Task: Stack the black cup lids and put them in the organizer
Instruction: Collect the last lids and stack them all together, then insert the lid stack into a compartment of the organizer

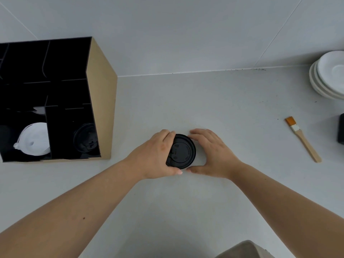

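I see a pale grey counter (214,108) from above, with two bare forearms reaching in. My left hand (158,155) and right hand (214,153) cup a stack of black cup lids (183,150) from either side at the middle of the counter. The left hand grips the stack's rim with fingers over its edge; the right hand curves around the other side, touching or nearly touching, I cannot tell which. To the left stands the organizer (100,101), black inside with tan sides. Its front compartments hold white lids (34,139) and another black lid (85,140). On the right lie a pastry brush (303,138) and stacked white saucers (327,75).
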